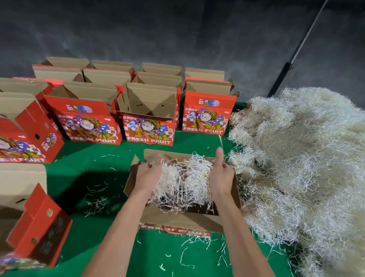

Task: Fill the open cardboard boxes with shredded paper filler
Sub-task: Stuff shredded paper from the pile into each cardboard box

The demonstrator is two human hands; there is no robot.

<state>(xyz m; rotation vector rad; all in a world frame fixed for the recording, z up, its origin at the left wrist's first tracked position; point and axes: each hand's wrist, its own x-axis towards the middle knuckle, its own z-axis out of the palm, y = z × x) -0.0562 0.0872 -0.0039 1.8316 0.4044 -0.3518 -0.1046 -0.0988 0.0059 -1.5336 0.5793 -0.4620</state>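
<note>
Head view: wad of shredded paper (183, 181) over the open box (180, 220) at centre, box mouth up on green table (89, 176). Left hand (148, 176) at the wad's 9 o'clock, fingers curled into the strands; right hand (221, 177) at 3 o'clock, fingers curled into the strands, thumb up. Big filler heap (305, 163) at 3 o'clock, touching the box. Rows of open red fruit boxes (149, 116) at 12 and 10 o'clock. Loose strands (96, 203) scattered at 8 o'clock.

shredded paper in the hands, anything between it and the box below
Nothing visible: both hands, left hand and right hand, hold the shredded paper right over the open box, whose flaps are folded outward.
</note>
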